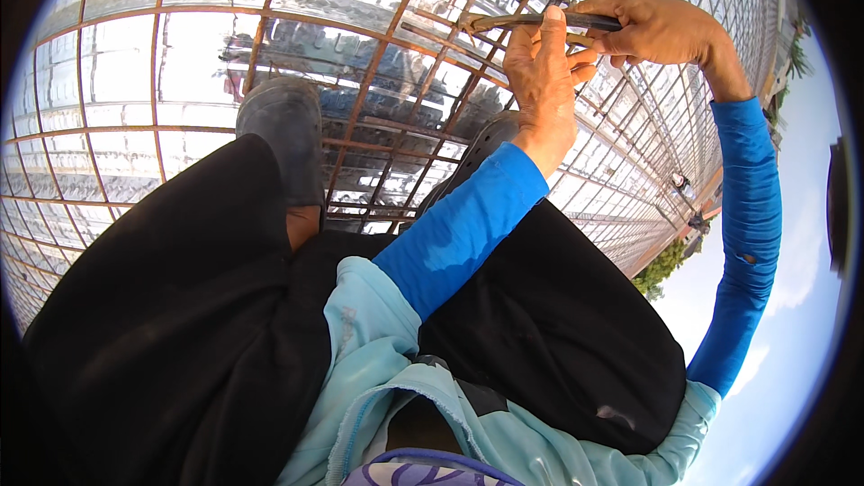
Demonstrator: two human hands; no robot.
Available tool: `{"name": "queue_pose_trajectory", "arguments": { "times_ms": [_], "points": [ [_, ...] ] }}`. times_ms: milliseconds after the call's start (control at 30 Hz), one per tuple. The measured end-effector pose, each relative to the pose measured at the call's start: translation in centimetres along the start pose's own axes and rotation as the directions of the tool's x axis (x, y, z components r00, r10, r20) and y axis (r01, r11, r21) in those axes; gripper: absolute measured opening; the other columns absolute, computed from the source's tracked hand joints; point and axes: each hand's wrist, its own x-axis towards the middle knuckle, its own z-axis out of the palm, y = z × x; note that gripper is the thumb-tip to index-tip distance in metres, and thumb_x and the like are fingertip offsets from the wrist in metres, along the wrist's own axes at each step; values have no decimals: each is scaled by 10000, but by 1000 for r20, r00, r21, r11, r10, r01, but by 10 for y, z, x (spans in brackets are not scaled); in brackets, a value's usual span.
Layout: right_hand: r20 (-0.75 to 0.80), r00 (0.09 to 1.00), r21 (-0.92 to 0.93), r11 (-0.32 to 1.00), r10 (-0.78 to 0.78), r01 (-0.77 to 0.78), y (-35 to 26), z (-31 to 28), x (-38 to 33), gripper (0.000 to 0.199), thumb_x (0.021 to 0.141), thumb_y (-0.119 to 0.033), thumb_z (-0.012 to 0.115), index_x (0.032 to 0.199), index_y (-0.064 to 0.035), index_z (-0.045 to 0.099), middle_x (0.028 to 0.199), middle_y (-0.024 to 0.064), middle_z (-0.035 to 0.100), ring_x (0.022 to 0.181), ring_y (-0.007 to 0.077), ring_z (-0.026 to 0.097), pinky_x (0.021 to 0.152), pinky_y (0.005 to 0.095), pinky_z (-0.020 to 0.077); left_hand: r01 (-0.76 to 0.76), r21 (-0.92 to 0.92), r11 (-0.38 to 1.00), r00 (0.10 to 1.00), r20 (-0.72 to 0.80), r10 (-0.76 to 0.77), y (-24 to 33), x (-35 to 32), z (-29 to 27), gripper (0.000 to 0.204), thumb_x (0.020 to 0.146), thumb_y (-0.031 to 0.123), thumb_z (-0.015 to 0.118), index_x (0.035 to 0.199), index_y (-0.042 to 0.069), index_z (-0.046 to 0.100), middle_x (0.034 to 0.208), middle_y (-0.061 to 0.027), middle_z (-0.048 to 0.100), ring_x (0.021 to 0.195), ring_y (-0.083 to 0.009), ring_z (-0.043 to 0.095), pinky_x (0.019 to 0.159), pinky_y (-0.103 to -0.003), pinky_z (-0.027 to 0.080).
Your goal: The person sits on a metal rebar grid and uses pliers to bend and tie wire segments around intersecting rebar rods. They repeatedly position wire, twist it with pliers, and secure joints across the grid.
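Observation:
I crouch on a grid of rusty steel bars (207, 13) laid over shiny ribbed metal decking (117, 72). My right hand (661, 29) grips the dark handle of a thin hooked tool (540, 20) whose tip reaches a bar crossing at the upper middle. My left hand (542, 72) sits just below the tool, fingers pinched against its shaft and the bar there. Both arms wear blue sleeves. The wire at the crossing is too small to make out.
My dark shoes (283, 130) stand on the bars, with black trousers and a pale blue shirt filling the lower view. The bar grid runs far off to the right toward a building edge, trees (666, 265) and open sky.

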Motion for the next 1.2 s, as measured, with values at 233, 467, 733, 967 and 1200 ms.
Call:
{"name": "queue_pose_trajectory", "arguments": {
  "times_ms": [233, 467, 733, 967, 1200],
  "points": [
    [45, 994, 109, 989, 99, -104, 3, -8, 3, 500, 960, -188, 663, 1426, -14, 618, 878, 101, 737, 657, 159, 746, 585, 289, 647, 36, 20, 999, 994, -99, -34, 2, 4, 6, 501, 1055, 482, 627, 1166, 6, 520, 1078, -151, 611, 877, -262, 739, 781, -376, 634],
    [129, 988, 193, 975, 88, -112, -1, -5, -2, 585, 931, -191, 690, 1482, -33, 571, 978, 151, 750, 610, 208, 747, 536, 326, 643, 73, 75, 994, 986, -157, -60, 6, 4, 9, 501, 1073, 439, 604, 1155, -49, 527, 982, -165, 659, 833, -241, 741, 755, -340, 634],
    [225, 974, 550, 819, 41, -162, 26, 40, -10, 430, 1010, -306, 722, 1310, -5, 655, 797, 137, 743, 488, 150, 687, 411, 256, 545, 80, 216, 973, 958, -285, -16, -9, -1, 4, 427, 1039, 378, 688, 944, 31, 458, 785, -96, 581, 553, -138, 586, 475, -296, 502],
    [185, 982, 664, 733, 28, -146, 57, 54, 4, 452, 1022, -361, 716, 1257, 22, 665, 677, 158, 715, 343, 48, 452, 329, 210, 325, 132, 239, 962, 942, -333, -47, -5, -2, 8, 388, 1038, 339, 695, 987, 19, 481, 777, -121, 666, 534, -141, 626, 483, -269, 542],
    [229, 969, 606, 766, 87, -212, 54, 44, 8, 566, 1022, -422, 713, 1300, 69, 661, 699, 137, 703, 365, 76, 488, 324, 220, 307, 80, 303, 950, 959, -285, 10, -11, -9, 11, 412, 1045, 325, 688, 964, 0, 448, 855, -113, 561, 612, -166, 619, 458, -301, 534]
  ]
}}
